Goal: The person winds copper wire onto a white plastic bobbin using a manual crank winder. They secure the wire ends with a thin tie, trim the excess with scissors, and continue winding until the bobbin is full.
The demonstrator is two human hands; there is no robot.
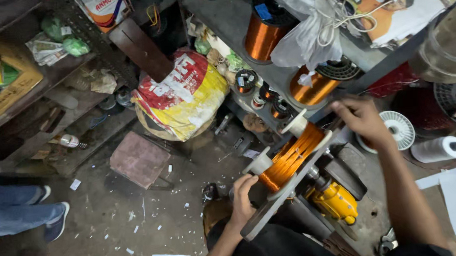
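While I look down through the head camera, my left hand point(242, 200) sits at lower centre of the frame, fingers curled against the lower end of the coil of orange wire point(291, 156), touching its windings beside the white end cap point(260, 163). The coil runs diagonally up to the right, mounted along a grey flat bar point(271, 210), with a second white end cap point(296, 124) at its upper end. My right hand point(361, 119) is at centre right, just beyond the coil's upper end; it is blurred, and I cannot tell whether its fingers are clamped on anything there. Just below the coil sits a yellow motor housing point(335, 201). On the grey shelf point(224, 17) above stand copper wire spools point(263, 36), partly under a clear plastic bag point(305, 37). A red and yellow sack point(186, 96) lies on the floor point(115, 223) left of centre, a reddish block point(139, 159) below it, and another person's jeans and shoes point(26, 213) show at lower left.
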